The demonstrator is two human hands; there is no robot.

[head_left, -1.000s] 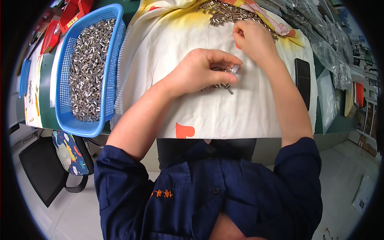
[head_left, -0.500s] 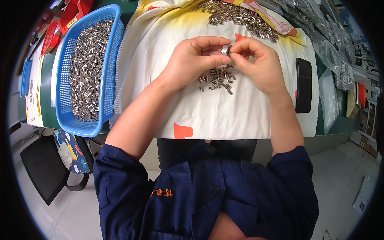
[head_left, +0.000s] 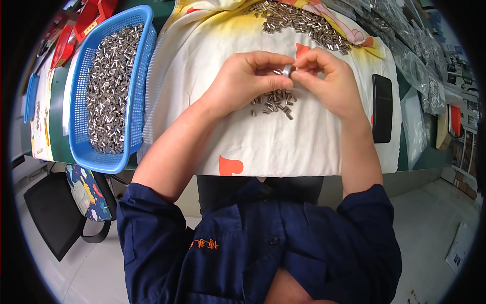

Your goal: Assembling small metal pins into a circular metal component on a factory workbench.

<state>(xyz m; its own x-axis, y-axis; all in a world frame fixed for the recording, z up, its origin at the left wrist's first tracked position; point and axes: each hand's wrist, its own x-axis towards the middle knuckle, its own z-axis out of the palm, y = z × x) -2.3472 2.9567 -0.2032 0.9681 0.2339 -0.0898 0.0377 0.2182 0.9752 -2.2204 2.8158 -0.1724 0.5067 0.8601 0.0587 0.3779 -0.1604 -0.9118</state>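
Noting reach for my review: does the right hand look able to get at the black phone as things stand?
Probably yes: nothing covers the black phone, on the cloth to the right of the right forearm, though the right hand is at the metal ring.

Over near the right edge of the green surface [head_left: 434, 158] I see a black phone [head_left: 382, 109] lying flat. Beyond it, a clear flat bag [head_left: 414, 129] rests along that edge, and filled plastic bags [head_left: 432, 91] crowd the far right corner. Red bins [head_left: 90, 28] stand at the far left corner, with a narrow blue tray [head_left: 32, 96] by the left edge. Below the near left corner stands a black chair [head_left: 53, 213], a colourful patterned fabric [head_left: 90, 192] on it.
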